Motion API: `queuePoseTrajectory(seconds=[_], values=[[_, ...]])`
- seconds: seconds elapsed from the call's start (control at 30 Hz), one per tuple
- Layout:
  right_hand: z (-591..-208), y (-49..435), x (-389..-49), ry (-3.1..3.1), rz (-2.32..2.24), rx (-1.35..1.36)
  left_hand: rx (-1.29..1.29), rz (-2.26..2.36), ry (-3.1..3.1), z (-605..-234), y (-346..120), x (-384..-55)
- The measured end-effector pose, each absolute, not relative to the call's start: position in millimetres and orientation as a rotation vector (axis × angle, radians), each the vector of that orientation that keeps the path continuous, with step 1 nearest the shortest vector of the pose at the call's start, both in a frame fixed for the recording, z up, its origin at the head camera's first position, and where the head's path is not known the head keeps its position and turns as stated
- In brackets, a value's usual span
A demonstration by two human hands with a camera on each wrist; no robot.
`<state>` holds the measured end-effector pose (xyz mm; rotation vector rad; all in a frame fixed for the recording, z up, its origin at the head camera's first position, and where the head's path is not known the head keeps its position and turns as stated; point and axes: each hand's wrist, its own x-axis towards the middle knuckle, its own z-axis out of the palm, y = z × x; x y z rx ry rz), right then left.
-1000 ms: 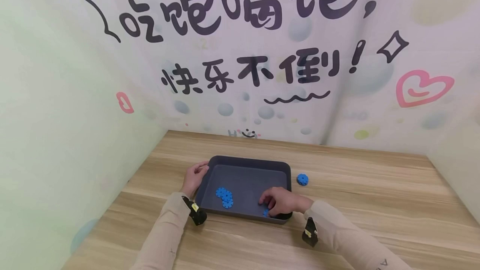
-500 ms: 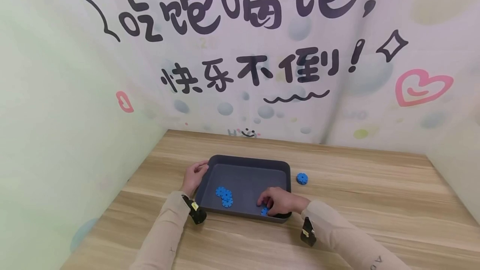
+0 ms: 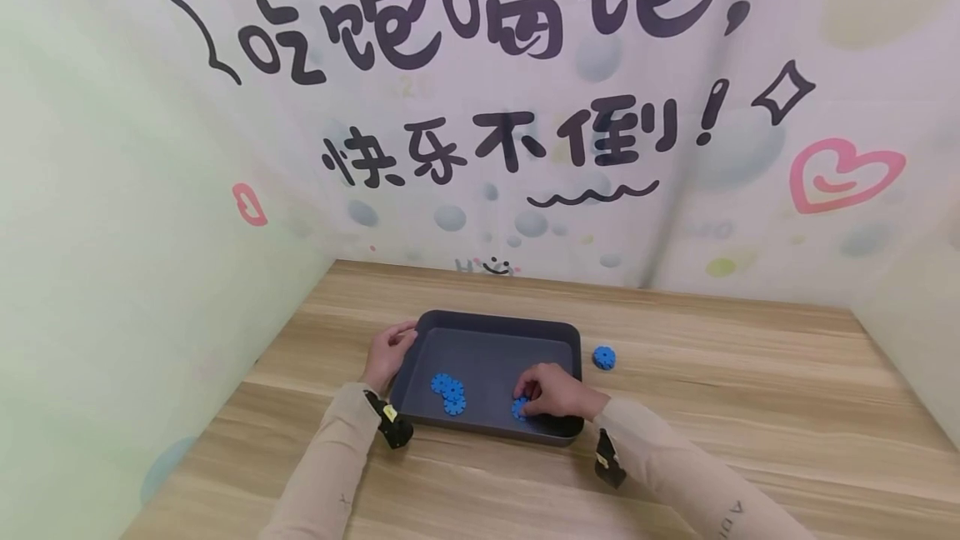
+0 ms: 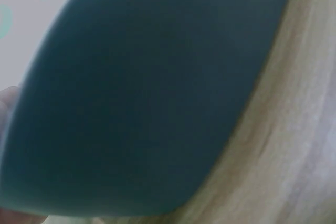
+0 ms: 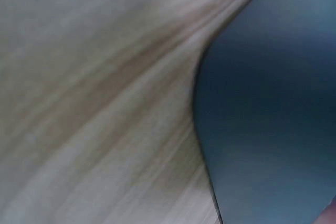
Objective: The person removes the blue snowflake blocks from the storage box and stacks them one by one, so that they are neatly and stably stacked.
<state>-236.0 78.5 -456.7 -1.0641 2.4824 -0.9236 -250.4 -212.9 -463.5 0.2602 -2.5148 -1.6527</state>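
Right hand point(image 3: 555, 392) pinches a notched blue disc point(image 3: 517, 409) inside the tray point(image 3: 487, 357)

Beyond both hands, a wall sheet point(image 3: 465, 86) reads "吃饱喝饱, 快乐不倒!" in black. Beneath them is a wooden table point(image 3: 720, 373). The dark tray lies between the hands; the left hand point(image 3: 386, 354) holds its edge. Writing on the right sleeve point(image 3: 667, 457) is only partly legible. Left of the right hand lie overlapping discs point(image 3: 453, 391); ahead and right, outside the tray, another disc point(image 3: 603, 357).

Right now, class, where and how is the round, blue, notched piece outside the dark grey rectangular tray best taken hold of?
Grip the round, blue, notched piece by opposite sides of its rim, probably from above, with the right hand once free: it lies flat on the wood-grain table, apart from the tray, so its rim looks reachable all around.
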Motion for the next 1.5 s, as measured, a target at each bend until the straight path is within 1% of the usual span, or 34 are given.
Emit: queuePoseTrajectory(seconds=[0.23, 0.43, 0.57, 0.97, 1.5], values=[[-457.5, 75.5, -244.0, 2.544, -0.97, -1.004, 0.272, -1.665, -2.505, -462.6, -212.7, -250.1], [-455.6, 73.1, -248.0, 2.603, -0.998, -0.894, 0.278, -1.659, -2.523, -462.9, -212.9, -250.2], [-456.1, 74.6, -250.6, 2.568, -0.997, -0.88, 0.279, -1.657, -2.53, -463.7, -213.3, -250.8], [-453.0, 81.8, -251.6, 2.407, -0.939, -1.027, 0.276, -1.641, -2.528, -462.4, -212.1, -249.9], [-458.0, 79.8, -248.5, 2.497, -0.914, -1.099, 0.268, -1.644, -2.531, -463.1, -212.0, -249.9]])
